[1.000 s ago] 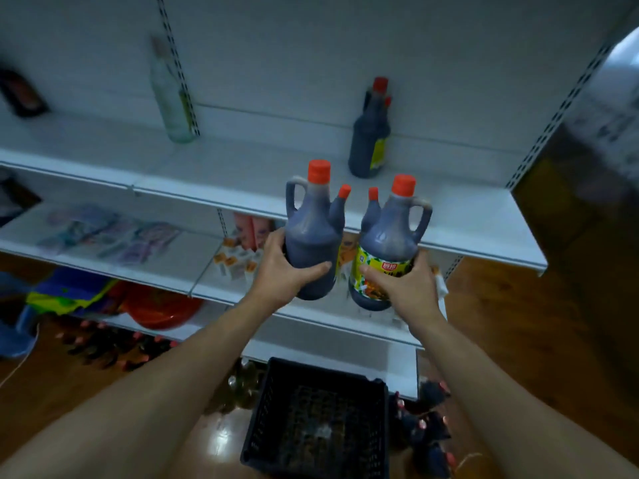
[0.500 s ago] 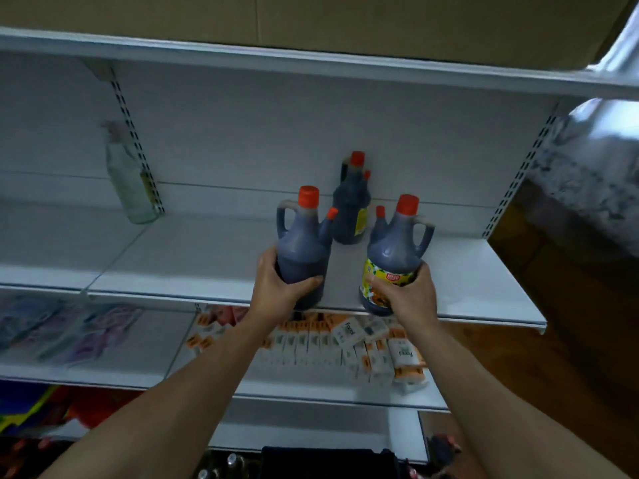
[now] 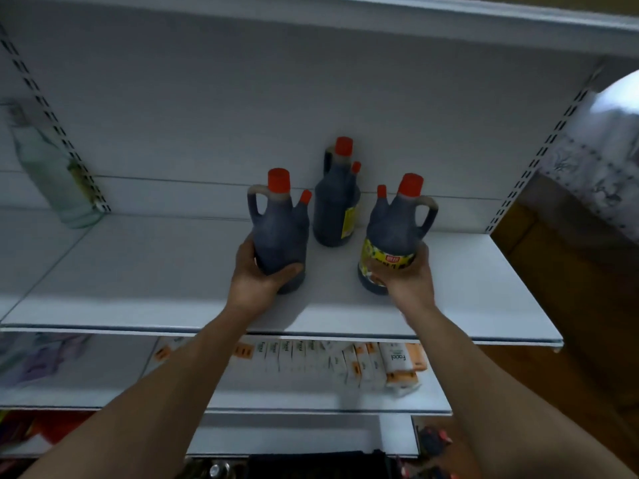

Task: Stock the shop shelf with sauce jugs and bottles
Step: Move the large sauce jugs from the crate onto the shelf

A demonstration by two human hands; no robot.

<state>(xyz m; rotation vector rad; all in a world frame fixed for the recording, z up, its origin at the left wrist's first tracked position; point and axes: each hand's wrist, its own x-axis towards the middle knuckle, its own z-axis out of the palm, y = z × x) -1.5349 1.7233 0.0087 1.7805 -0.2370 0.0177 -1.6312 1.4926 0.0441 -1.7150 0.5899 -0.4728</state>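
I hold one sauce jug in each hand, low on the body and not by the handle. I judge that a grip near the base lets me set each one down upright and push it back. My left hand wraps the lower part of the left jug, with the thumb across the front and the fingers round the far side. Its handle points out to the left. My right hand curls round the bottom of the right jug, over the yellow label, and that handle points right. Each jug has a small red-capped bottle tight against its inner side. Both are upright over the white shelf, in front of and either side of a third jug standing near the back panel, which looks like the start of a group. I cannot tell whether their bases touch the board. A pale clear bottle stands well apart at the left.
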